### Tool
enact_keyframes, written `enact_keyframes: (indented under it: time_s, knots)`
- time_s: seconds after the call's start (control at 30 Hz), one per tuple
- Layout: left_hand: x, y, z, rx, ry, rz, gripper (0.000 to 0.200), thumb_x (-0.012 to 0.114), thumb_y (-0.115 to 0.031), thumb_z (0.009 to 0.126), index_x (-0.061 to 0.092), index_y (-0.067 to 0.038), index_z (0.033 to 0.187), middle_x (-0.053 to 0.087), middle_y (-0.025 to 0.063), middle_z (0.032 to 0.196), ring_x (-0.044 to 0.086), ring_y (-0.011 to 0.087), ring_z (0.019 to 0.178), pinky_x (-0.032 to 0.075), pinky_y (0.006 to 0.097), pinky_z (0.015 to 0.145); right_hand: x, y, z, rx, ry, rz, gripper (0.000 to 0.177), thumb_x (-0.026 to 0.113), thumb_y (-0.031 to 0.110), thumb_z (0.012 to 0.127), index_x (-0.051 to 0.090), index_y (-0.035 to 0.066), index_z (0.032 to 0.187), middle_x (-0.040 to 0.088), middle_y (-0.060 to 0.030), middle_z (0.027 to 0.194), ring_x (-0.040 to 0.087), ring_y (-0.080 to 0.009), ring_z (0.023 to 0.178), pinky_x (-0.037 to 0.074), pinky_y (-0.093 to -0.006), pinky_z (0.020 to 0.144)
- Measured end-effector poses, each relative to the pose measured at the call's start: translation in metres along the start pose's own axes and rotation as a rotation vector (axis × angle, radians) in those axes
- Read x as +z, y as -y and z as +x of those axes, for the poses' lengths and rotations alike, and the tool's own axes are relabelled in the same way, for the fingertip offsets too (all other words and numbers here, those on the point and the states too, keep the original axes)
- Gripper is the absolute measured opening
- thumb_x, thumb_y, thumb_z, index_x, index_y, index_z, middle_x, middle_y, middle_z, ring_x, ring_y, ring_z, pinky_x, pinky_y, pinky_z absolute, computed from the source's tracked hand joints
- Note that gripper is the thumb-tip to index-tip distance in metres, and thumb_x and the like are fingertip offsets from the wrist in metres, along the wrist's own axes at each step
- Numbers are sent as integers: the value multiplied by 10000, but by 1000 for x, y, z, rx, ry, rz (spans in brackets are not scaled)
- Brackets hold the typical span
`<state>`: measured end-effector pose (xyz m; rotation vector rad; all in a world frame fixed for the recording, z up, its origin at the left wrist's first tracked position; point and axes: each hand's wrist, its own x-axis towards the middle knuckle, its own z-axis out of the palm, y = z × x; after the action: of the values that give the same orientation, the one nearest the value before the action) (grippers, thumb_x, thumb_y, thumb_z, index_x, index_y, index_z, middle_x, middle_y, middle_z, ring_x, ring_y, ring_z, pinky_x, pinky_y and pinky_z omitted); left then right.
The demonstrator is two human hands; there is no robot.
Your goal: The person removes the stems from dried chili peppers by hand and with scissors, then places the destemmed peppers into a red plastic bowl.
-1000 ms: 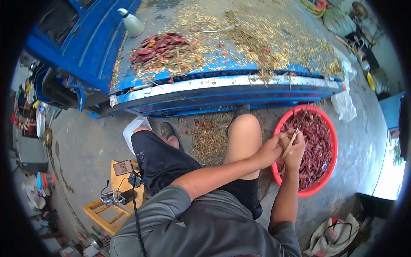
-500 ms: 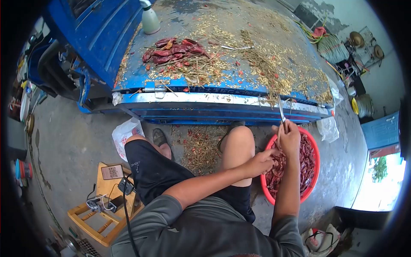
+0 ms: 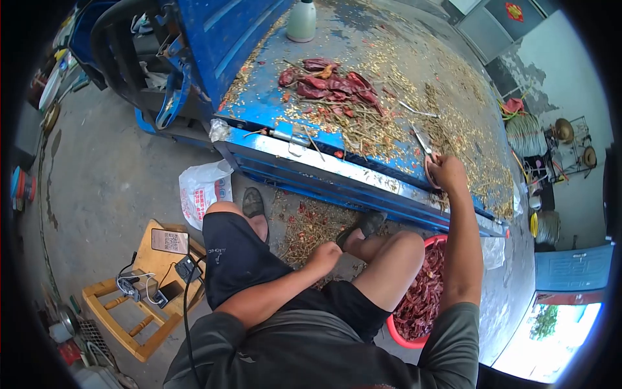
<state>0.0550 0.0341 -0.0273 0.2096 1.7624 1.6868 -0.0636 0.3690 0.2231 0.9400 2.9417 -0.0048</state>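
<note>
My right hand (image 3: 448, 174) is wrapped round the handles of a pair of scissors (image 3: 422, 141), held over the edge of the blue truck bed (image 3: 269, 104). The blades are close together and point up and left over the bed. My left hand (image 3: 324, 258) is curled closed above the floor between my knees; whatever it may hold is hidden. Dried red chillies (image 3: 334, 85) lie heaped on the bed among stems and seeds. More cut red chilli pieces (image 3: 418, 305) fill a red basin (image 3: 396, 334) beside my right leg, which partly covers it.
A thin metal tool (image 3: 418, 109) and a spray bottle (image 3: 301, 23) are on the bed. Stem litter (image 3: 301, 227) covers the floor between my feet, near a white plastic bag (image 3: 197, 191). A wooden stool (image 3: 139, 243) with a phone (image 3: 170, 241) and cables stands at left.
My right hand has moved with the scissors up from over the basin to the bed's edge. My left hand has come away leftward to between my knees. The view has turned.
</note>
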Motion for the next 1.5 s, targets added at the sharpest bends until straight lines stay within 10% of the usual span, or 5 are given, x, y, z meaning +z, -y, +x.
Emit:
enact_keyframes:
  time_s: [0.33,0.6,1.13,1.4,1.5]
  knots:
    - [9,-30,5,71,190,-76,137,552,-96,936,677,-41,947,558,-17,667,478,56,597,376,259,533,-37,178,85,-333,-298,428,308,669,322,894,726,76,1070,726,-154,988,702,-310,914,529,-411,819]
    - [-22,-35,14,-3,88,-230,131,533,-96,945,655,-52,967,507,-38,658,462,48,583,362,249,514,-10,251,142,-351,56,59,496,708,389,823,667,159,1260,701,-145,1169,669,-318,1079,507,-394,953]
    - [-11,-24,15,-177,198,-333,141,519,-114,956,638,-48,993,501,-26,687,457,69,597,368,245,529,-33,176,105,-103,149,1105,251,772,214,858,688,64,1041,687,-5,824,615,-76,671,494,-241,570]
    - [-15,-13,11,-212,177,-289,153,522,-124,956,653,-47,976,523,-21,697,470,70,600,383,243,540,-58,138,48,-275,-461,965,259,677,218,917,716,18,1079,724,-34,860,593,-65,669,443,-220,559]
    - [-20,-11,15,-241,167,-286,158,522,-126,959,656,-46,978,529,-21,701,473,70,599,382,241,538,-56,122,-53,-330,-125,1103,220,636,211,930,728,17,978,737,-17,813,601,-42,738,405,-206,566]
